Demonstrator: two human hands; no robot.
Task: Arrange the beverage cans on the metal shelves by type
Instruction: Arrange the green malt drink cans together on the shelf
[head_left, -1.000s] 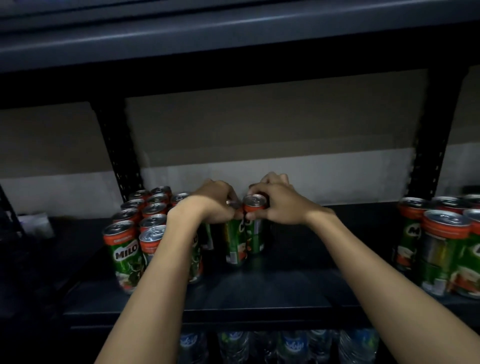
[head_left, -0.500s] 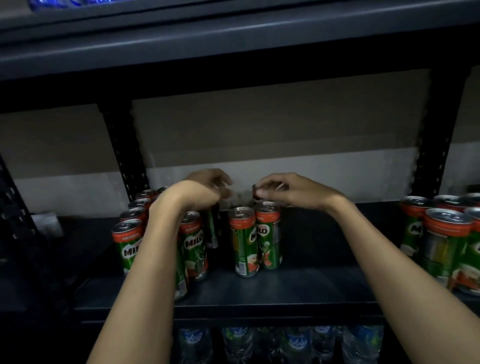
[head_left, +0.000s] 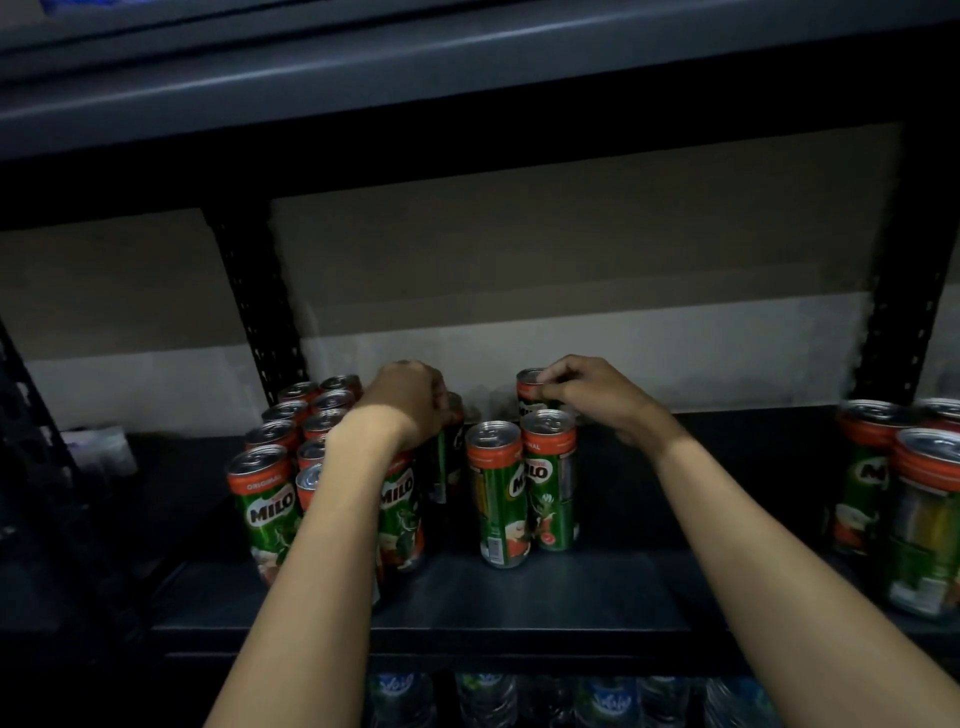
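Observation:
Green and red Milo cans stand on a dark metal shelf (head_left: 519, 597). Several fill a block at the left (head_left: 291, 431). My left hand (head_left: 410, 400) curls over the top of a can (head_left: 449, 452) at that block's right edge. Two cans stand together in the middle (head_left: 496, 493), (head_left: 550, 483). Behind them, my right hand (head_left: 587, 395) pinches the rim of a further can (head_left: 530, 387) near the back of the shelf.
More Milo cans (head_left: 924, 499) crowd the shelf's right end. Perforated black uprights (head_left: 260, 322), (head_left: 898, 332) stand at the back, and a shelf board (head_left: 467, 93) hangs low overhead. Water bottles (head_left: 488, 696) fill the level below. A white object (head_left: 98, 452) sits far left.
Both hands let go of the two middle cans and reached farther back. The left now grips a can beside the left block; the right pinches one behind the pair.

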